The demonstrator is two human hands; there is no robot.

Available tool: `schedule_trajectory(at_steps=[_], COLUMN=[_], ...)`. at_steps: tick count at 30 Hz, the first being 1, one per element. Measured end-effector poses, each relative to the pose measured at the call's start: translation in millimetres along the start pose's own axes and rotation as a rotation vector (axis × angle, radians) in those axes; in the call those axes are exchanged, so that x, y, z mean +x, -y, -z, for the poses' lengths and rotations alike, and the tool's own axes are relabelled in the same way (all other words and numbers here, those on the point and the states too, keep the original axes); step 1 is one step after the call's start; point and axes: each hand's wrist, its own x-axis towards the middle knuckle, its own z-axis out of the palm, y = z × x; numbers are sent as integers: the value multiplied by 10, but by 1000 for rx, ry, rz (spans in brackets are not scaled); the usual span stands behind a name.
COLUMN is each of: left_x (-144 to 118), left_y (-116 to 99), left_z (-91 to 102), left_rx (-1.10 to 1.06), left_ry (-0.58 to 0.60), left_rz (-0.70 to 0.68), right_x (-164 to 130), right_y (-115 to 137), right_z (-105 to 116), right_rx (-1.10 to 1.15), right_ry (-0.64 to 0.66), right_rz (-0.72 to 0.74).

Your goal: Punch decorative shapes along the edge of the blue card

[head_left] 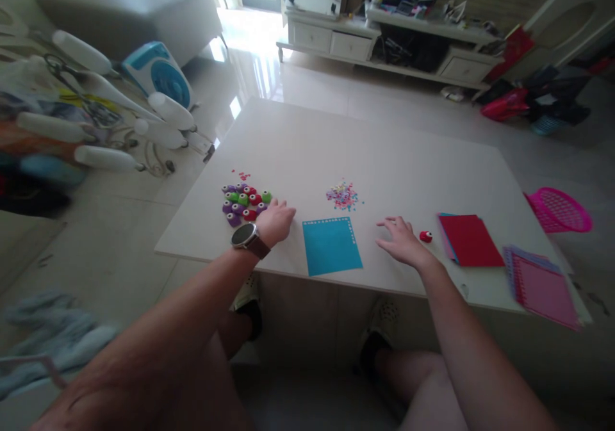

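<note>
My left hand point(278, 221), with a watch point(244, 235) on its wrist, is at the right edge of a group of small paper punches point(235, 207) in purple, green and red. Its fingers look loosely apart, with nothing visible in them; whether they touch a punch is unclear. Between my hands lies a blue sheet of paper point(331, 248), its top edge and upper right side cut with a row of small holes. My right hand point(400, 240) hovers over or rests on the table right of the sheet, fingers spread and holding nothing. Beside it stands a single red punch point(425, 236).
Colourful paper confetti point(343, 195) is heaped behind the blue sheet; red bits point(244, 176) lie behind the punches. Red-topped papers point(471, 240) and punched pink and purple sheets point(545, 290) lie at the right of the white table point(384, 149). A pink basket point(561, 210) stands beyond its edge.
</note>
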Motion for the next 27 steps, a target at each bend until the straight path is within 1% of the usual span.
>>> schedule_trajectory(at_steps=[2, 4, 5, 6, 9, 10, 12, 17, 19, 22, 24, 27], left_x=[32, 74, 98, 123, 192, 209, 231, 225, 217, 213, 221, 250], left_y=[15, 60, 98, 146, 305, 349, 409, 505, 570, 680, 734, 772], left_z=[-9, 36, 75, 123, 261, 292, 323, 316, 329, 352, 345, 285], left_rx=[-25, -84, -124, -168, -296, -336, -402, -450, -459, -499, -515, -474], left_ry=[-1, -7, -28, -69, -266, -316, -361, -358, -377, -394, -370, -301], left_rz=[-11, -8, 11, 44, 203, 245, 293, 367, 400, 435, 447, 445], right_x=[-15, -21, -21, -19, -7, -3, 5, 26, 37, 54, 64, 79], right_y=[1, -11, -21, -32, -72, -84, -104, -126, -131, -138, -146, -165], right_z=[3, 9, 10, 9, -13, -25, -50, -92, -99, -101, -104, -120], right_rx=[-7, -10, -11, -14, -25, -26, -22, 1, 10, 23, 30, 43], right_ry=[13, 19, 20, 17, -12, -21, -28, -30, -33, -4, 23, 28], right_rz=[-3, -3, -1, 2, 17, 21, 24, 50, 59, 68, 74, 82])
